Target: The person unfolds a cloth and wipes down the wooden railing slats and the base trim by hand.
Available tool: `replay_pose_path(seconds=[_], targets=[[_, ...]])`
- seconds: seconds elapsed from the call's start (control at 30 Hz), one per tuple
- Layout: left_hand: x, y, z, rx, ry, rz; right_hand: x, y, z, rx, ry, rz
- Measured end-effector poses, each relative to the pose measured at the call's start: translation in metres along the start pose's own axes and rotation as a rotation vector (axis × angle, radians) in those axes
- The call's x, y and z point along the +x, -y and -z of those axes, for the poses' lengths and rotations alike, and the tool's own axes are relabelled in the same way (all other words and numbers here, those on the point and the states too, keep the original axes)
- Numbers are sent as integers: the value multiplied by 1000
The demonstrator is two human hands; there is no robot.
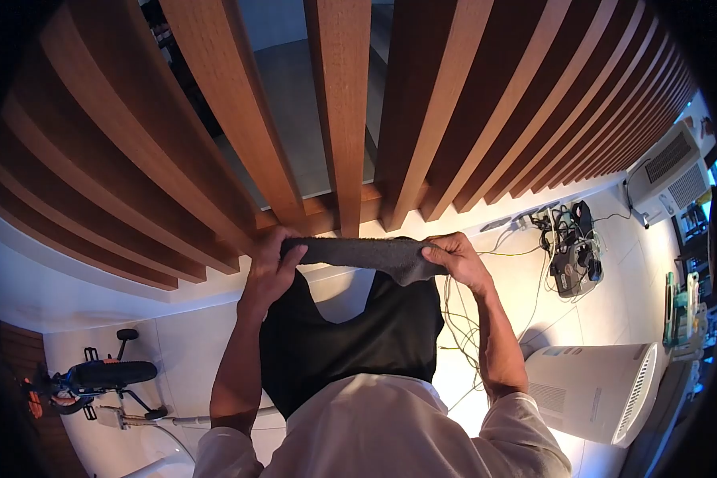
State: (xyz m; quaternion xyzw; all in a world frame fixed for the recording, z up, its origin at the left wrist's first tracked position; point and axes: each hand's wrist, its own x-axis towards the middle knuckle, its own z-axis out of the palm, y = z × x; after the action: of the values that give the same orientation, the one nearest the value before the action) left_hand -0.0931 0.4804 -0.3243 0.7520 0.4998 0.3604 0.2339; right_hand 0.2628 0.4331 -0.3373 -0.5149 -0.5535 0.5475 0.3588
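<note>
A dark grey cloth [358, 253], folded into a long narrow strip, stretches between my two hands in front of my black shorts. My left hand [276, 267] grips its left end, with the thumb on the near side. At the other end, my right hand [457, 259] pinches the cloth between thumb and fingers. Below the strip, near the right end, a corner of the cloth hangs down. Just beyond it stand the brown wooden slats [346, 119].
A child's bicycle [111, 374] stands on the tiled floor at the left. To the right are a white appliance [593, 390], a black bag or box with tangled cables [575, 259], and loose wires on the floor. A white vented unit [671, 171] is farther right.
</note>
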Motion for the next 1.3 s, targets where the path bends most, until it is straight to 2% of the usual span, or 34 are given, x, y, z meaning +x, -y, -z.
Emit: replay_pose_path(seconds=[0.03, 0.07, 0.13, 0.2, 0.27, 0.3, 0.37, 0.4, 0.47, 0.5, 0.53, 0.6, 0.63, 0.67, 0.73, 0.8, 0.87, 0.9, 0.93, 1.0, 1.03, 1.1, 1.13, 1.2, 1.3], targets=[[-1, -5, -1, -31, 85, 218, 0, -7, -3, 51, -52, -19], [-2, -5, -8, -31, 86, 221, 2, -11, -7, 52, -51, -21], [-3, -4, -30, -163, -25, 254, 9, -20, -16, 245, -122, -31], [-8, -48, -44, -371, 138, 315, 9, -15, -45, 639, -131, -34], [-22, -56, -84, -260, 139, -172, 5, -18, -74, 841, -113, 33], [-20, -65, -90, -258, 133, -168, 5, -21, -82, 839, -106, 31], [-19, -77, -95, -74, 2, -134, 4, -26, -92, 819, -206, 223], [-19, -74, -104, -72, 8, -134, 6, -27, -93, 824, -209, 222], [-20, -60, -125, -425, 42, 7, 8, -32, -94, -34, -358, 512], [-18, -55, -131, -483, 49, 40, 11, -35, -94, -197, -357, 528], [-15, -46, -134, -484, 56, 34, 12, -37, -90, -197, -366, 528], [-7, -36, -127, -956, 379, 218, 13, -24, -86, -311, -403, 504], [-7, -33, -124, -814, 472, 245, 18, -27, -87, -40, -402, 452], [-7, -32, -126, -812, 475, 248, 21, -32, -85, -37, -403, 449], [-6, -28, -129, -669, 598, 256, 29, -43, -84, 277, -321, 165], [-7, -14, -136, -678, 559, 202, 42, -55, -89, 248, -381, 218], [-12, 1, -143, -597, 156, 332, 51, -67, -91, 35, -464, 240], [-10, 13, -146, -574, -12, 411, 56, -70, -85, -272, -496, 345], [-7, 25, -151, -564, 15, 418, 65, -72, -85, -257, -511, 325], [16, 35, -157, 48, -111, 214, 90, -71, -90, -646, -602, 357], [29, 30, -157, 51, -98, 210, 106, -63, -89, -687, -553, 285], [61, 1, -143, 31, -53, 340, 142, -56, -86, -719, -514, 210], [76, -18, -135, 34, -43, 335, 164, -65, -86, -789, -458, 171], [95, -47, -124, 232, 14, 644, 175, -72, -87, -852, -391, 126], [98, -39, -129, 292, 5, 723, 171, -80, -94, -897, -371, 19]])
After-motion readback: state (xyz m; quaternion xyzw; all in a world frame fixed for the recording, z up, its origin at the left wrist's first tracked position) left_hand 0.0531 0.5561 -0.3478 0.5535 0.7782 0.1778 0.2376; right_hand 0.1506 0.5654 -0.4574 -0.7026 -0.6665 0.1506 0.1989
